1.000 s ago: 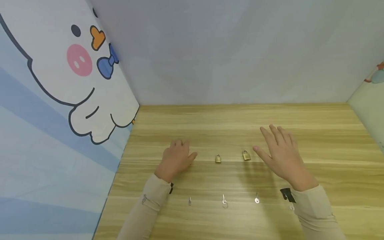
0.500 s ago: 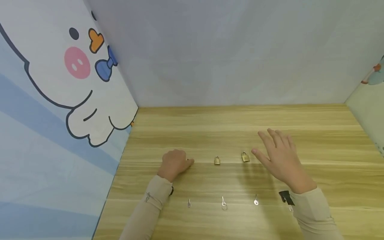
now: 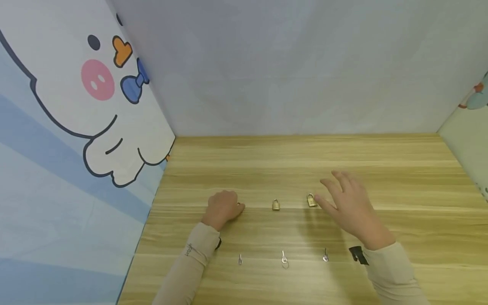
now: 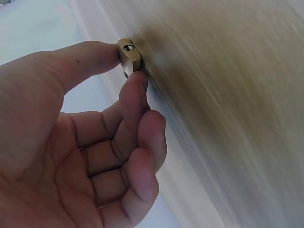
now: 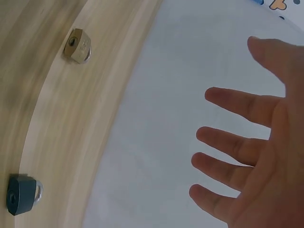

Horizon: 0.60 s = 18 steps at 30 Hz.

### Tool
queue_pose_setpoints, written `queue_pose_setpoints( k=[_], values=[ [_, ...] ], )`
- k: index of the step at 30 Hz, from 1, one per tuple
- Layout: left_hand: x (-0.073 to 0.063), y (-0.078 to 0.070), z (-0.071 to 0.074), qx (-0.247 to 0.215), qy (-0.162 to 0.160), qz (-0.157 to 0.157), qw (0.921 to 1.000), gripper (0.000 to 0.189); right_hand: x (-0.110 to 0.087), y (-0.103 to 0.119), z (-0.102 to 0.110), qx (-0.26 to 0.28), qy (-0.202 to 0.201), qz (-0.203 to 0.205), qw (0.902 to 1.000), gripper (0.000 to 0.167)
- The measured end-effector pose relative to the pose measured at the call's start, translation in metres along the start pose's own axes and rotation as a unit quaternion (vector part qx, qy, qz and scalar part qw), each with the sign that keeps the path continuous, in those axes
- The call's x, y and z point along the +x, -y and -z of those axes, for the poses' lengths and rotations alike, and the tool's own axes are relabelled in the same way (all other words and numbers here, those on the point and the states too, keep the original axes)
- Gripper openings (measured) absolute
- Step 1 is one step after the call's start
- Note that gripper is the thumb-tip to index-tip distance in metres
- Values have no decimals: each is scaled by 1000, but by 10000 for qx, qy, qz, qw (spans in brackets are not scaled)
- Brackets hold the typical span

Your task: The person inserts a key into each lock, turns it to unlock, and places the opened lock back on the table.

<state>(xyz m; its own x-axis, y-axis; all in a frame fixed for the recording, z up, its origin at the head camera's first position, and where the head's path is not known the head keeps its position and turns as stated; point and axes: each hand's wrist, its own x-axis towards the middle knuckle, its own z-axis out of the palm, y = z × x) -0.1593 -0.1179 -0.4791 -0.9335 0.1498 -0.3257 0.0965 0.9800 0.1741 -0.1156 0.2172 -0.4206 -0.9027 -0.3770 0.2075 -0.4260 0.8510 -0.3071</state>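
My left hand (image 3: 223, 207) is at the left of the row, and in the left wrist view its thumb and index finger pinch a small brass padlock (image 4: 129, 54) at the tabletop, keyhole showing. To the right, a small brass padlock (image 3: 276, 205) lies apart from both hands. Another brass padlock (image 3: 311, 200) lies farther right, where my right thumb overlaps its edge. My right hand (image 3: 350, 207) hovers with fingers spread, holding nothing. A dark padlock (image 5: 21, 194) shows in the right wrist view, and my right hand hides it in the head view.
Nearer me on the wooden table (image 3: 267, 165) lie a left key (image 3: 240, 260), a middle key (image 3: 284, 257) with a ring, and a right key (image 3: 325, 256). A grey wall (image 3: 289, 72) closes off the back, and a cartoon-printed panel (image 3: 61, 178) stands at the left.
My left hand has come back toward me, its fingers curling in. The right hand has shifted left and nearer, toward the right brass padlock, its fingers bending slightly. A key beside the right cuff has become hidden.
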Motion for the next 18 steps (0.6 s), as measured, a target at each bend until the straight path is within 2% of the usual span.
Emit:
queue_pose_setpoints(
  k=[8, 11, 15, 18],
  values=[
    [-3, -1, 3, -80, 34, -15, 10000, 46, 1, 23, -20, -348, -89, 116, 9993, 31],
    [-4, -1, 4, -130, 13, -36, 9999, 47, 1, 35, -33, -378, -298, 368, 9982, 23],
    [-6, -1, 5, -158, -57, -76, 9998, 47, 0, 56, -51, -442, -535, 698, 9951, 21],
    [-8, -1, 6, -188, -26, -97, 9998, 48, 0, 72, -62, -516, -517, 789, 9942, 22]
  ],
)
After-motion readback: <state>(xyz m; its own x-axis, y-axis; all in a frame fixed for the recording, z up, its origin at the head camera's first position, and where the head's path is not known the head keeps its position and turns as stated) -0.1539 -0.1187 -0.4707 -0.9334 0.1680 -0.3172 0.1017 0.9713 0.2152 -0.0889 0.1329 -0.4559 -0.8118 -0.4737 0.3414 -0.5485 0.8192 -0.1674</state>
